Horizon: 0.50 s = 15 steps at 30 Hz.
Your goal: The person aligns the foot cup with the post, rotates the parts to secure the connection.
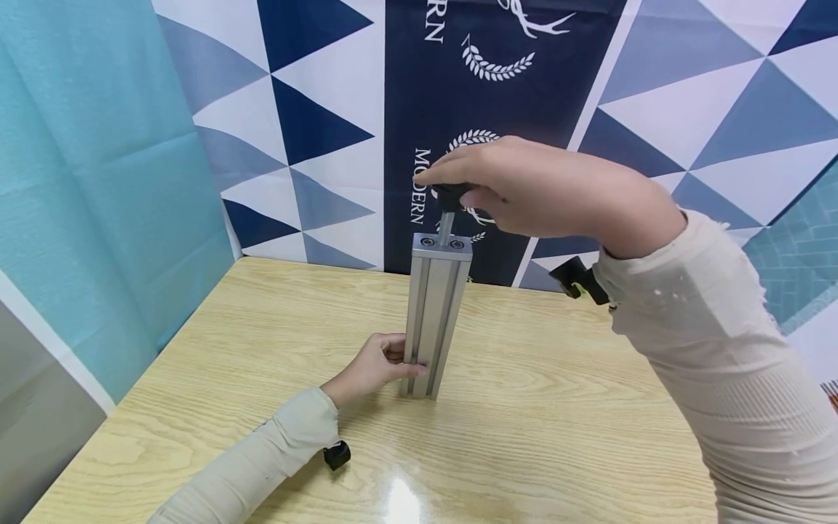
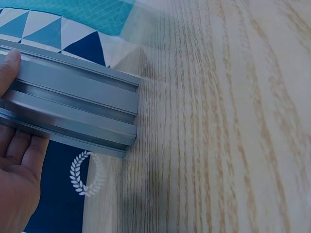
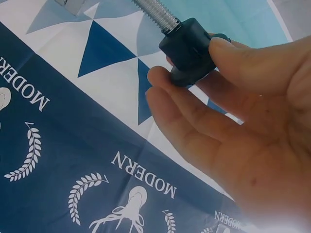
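An aluminium extrusion profile (image 1: 432,320) stands upright on the wooden table, with a flat end plate (image 1: 442,246) and two socket screws on top. Low on its left side, my left hand (image 1: 376,367) grips it between thumb and fingers; the left wrist view shows the grooved profile (image 2: 82,97) with its lower end at the tabletop. From the plate's middle rises a threaded rod (image 3: 158,14) topped by a black levelling foot (image 3: 187,51). My right hand (image 1: 517,182) pinches this foot from above between thumb and fingers, its other fingers extended.
The wooden table (image 1: 556,437) reaches back to a patterned blue and white cloth (image 1: 327,131) behind the profile. A teal cloth (image 1: 98,145) hangs along the left side. Black wrist mounts (image 1: 337,455) sit on both sleeves.
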Motion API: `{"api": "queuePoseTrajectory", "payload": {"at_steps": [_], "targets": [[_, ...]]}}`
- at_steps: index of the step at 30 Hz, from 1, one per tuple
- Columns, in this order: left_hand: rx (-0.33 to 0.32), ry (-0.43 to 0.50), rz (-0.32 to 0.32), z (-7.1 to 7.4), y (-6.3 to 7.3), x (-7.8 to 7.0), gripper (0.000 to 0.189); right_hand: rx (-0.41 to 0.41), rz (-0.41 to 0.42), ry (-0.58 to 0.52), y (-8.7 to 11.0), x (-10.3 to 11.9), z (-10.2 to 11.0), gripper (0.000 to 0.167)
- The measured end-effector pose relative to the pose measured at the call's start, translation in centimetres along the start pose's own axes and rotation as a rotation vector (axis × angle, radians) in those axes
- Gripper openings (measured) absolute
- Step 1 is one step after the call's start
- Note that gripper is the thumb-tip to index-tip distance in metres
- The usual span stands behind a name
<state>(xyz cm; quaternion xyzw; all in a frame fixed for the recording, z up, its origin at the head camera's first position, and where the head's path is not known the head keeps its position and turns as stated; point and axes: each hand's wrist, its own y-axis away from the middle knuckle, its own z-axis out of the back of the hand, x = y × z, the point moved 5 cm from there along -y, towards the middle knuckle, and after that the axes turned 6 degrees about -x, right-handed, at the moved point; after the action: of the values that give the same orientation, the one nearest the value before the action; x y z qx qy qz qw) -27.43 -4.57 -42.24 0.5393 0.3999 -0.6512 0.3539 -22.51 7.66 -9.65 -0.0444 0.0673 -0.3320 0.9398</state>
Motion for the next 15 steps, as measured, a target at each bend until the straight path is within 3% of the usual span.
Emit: {"api": "queuePoseTrajectory", "payload": {"at_steps": [6,11,15], "targets": [[0.0,0.005,0.001,0.0,0.07,-0.12,0.044,-0.093,-0.067,0.006,-0.17,-0.12,0.26,0.038],[-0.002,0.0,0.003,0.01,-0.01,-0.03,0.044,-0.205,-0.227,0.009,-0.34,-0.06,0.14,0.033],[-0.003,0.003,0.006,0.03,-0.04,-0.02,0.045,-0.256,-0.376,0.002,-0.28,-0.03,-0.06,0.045]]}}
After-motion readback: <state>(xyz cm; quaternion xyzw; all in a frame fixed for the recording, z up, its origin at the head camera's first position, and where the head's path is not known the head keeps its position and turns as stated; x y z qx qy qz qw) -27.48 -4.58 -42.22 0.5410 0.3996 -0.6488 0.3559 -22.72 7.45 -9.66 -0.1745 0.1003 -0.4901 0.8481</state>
